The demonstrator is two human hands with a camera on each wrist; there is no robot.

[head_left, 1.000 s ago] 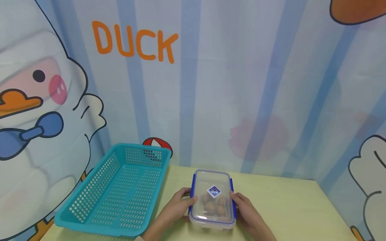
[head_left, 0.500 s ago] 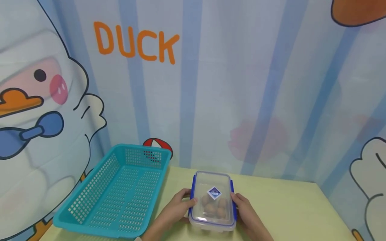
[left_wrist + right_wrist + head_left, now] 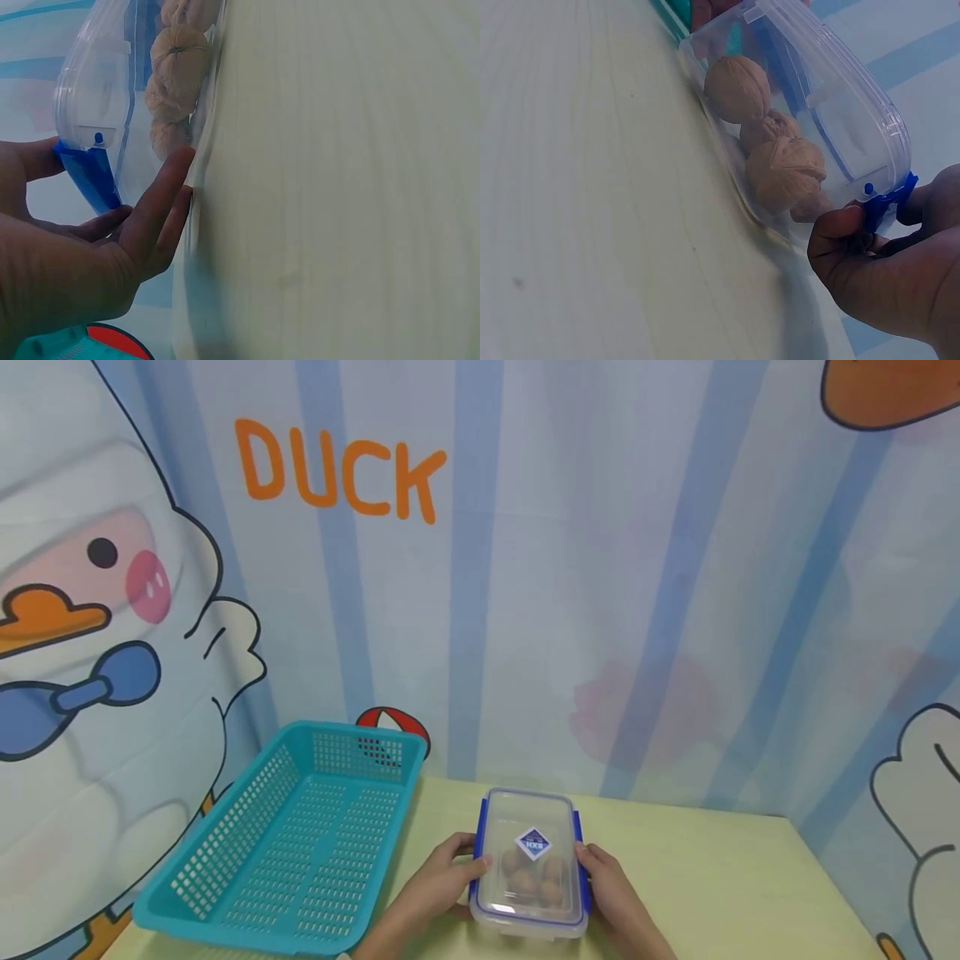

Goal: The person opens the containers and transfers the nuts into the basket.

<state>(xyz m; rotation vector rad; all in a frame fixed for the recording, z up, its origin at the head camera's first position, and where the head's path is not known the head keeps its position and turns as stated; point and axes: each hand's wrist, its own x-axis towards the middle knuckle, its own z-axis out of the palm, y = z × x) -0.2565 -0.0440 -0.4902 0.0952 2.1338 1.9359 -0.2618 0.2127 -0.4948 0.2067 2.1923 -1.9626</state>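
A clear plastic food container (image 3: 498, 822) stands on the table, its lid edged in blue and marked with a diamond-shaped sticker (image 3: 533, 843). Several walnuts (image 3: 780, 169) lie inside, gathered at the near end. My left hand (image 3: 442, 877) grips the left side, thumb over the lid's edge; in the left wrist view its other fingers reach low along the wall, beside a blue side latch (image 3: 91, 176). On the opposite side my right hand (image 3: 611, 885) holds the container, thumb and curled fingers around the other blue latch (image 3: 881, 210).
Left of the container sits a turquoise perforated basket (image 3: 322, 835), close by my left forearm. The pale yellow table (image 3: 712, 877) extends to the right. Behind it hangs a striped curtain (image 3: 555, 610) printed with ducks and lettering.
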